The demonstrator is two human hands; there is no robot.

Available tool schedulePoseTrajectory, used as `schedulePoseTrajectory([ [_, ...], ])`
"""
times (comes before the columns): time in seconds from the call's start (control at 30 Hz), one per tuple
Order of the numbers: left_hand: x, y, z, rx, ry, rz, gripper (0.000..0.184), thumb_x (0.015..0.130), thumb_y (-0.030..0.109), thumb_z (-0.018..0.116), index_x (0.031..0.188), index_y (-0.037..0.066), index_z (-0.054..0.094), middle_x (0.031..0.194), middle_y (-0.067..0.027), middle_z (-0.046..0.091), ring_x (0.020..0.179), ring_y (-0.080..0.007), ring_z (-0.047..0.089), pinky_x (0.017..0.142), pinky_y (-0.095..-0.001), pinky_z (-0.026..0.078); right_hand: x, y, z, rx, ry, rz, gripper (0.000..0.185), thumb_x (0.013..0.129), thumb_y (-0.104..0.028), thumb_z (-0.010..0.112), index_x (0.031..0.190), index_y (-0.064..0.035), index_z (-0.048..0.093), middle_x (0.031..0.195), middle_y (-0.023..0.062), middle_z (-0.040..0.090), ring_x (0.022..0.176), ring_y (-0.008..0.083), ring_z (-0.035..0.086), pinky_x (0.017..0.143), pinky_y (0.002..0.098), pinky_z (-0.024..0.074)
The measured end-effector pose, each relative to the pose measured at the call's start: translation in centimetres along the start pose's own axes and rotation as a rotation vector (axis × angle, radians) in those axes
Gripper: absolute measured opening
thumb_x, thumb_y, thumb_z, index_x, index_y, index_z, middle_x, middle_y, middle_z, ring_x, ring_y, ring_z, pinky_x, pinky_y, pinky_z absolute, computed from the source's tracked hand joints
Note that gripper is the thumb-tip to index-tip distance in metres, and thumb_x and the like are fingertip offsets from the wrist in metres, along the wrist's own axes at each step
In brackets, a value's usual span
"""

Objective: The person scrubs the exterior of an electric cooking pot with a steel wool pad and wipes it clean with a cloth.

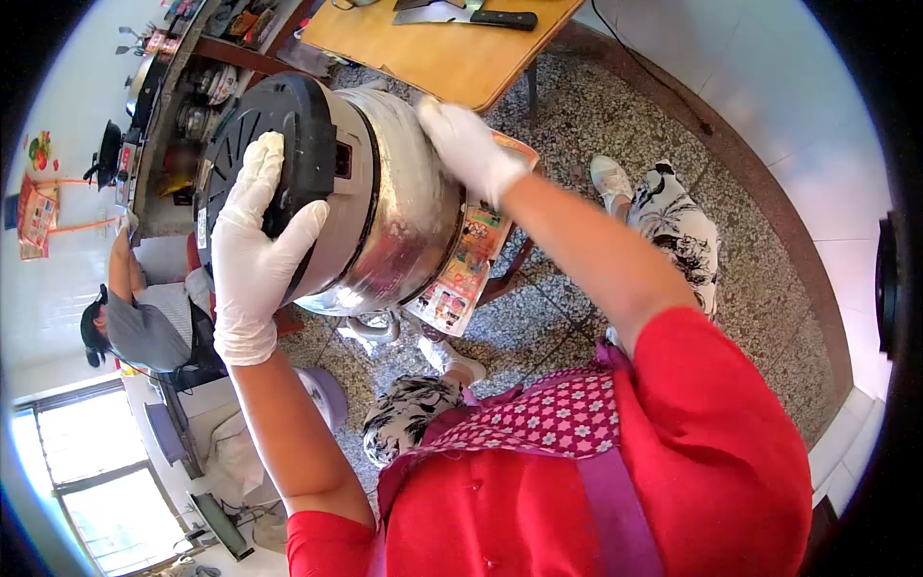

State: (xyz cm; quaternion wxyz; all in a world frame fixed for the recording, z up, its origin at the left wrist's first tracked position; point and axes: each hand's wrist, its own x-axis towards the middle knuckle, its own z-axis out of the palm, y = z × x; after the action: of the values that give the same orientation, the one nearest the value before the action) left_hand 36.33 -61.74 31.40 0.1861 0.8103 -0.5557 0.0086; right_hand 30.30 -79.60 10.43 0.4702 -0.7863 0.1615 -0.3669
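Note:
A large electric pot [399, 202] with a shiny metal body lies tilted on its side, its black plastic base [252, 130] facing left. My left hand [255, 245], in a white glove, holds the edge of that base, fingers along its underside and thumb apart on the rim. My right hand [466, 144], also gloved and slightly blurred, presses on the upper side of the metal body with its fingers curled in. Whatever may be under those fingers is hidden. Beneath the pot is a printed, colourful sheet [461, 288] on a low support.
A wooden table [423, 53] stands ahead, with a black-handled knife [481, 17] near its edge. Shelves with kitchenware [207, 82] line the left. Another person [154, 322] works at the far left. A purple tub [324, 399] sits on the speckled floor [577, 269].

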Motion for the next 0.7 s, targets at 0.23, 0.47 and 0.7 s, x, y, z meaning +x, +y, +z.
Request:
schedulePoseTrajectory([
  [0.23,0.0,-0.6,0.1,-0.019,-0.004,-0.015,0.062,0.078,0.013,0.072,0.133,-0.007,0.05,0.139,-0.0231,0.05,0.133,-0.0307,0.046,0.112,-0.0357,0.032,-12.0,-8.2,5.2,0.11,0.348,0.105,0.049,0.096,-0.013,0.046,0.136,0.0122,0.035,0.145,0.0272,0.038,0.135,0.0398,0.035,0.112,0.0437,0.0272],
  [0.47,0.3,-0.3,0.2,-0.037,0.006,-0.018,0.062,0.079,0.016,0.073,0.133,-0.005,0.051,0.139,-0.023,0.05,0.133,-0.0299,0.046,0.112,-0.0354,0.032,6.0,0.5,-0.7,0.244,-0.37,0.343,0.027,0.097,-0.017,0.04,0.113,0.0029,0.05,0.095,0.0255,0.065,0.096,0.0382,0.065,0.083,0.0404,0.0494],
  [0.7,0.3,-0.2,0.1,0.051,0.003,0.016,0.062,0.079,0.017,0.073,0.133,-0.006,0.051,0.14,-0.024,0.049,0.133,-0.0308,0.045,0.111,-0.0353,0.033,-3.3,-1.3,0.9,0.024,0.234,0.099,0.026,0.094,-0.016,0.045,0.078,0.0023,0.054,0.069,0.024,0.059,0.069,0.0445,0.062,0.065,0.0502,0.0499],
])
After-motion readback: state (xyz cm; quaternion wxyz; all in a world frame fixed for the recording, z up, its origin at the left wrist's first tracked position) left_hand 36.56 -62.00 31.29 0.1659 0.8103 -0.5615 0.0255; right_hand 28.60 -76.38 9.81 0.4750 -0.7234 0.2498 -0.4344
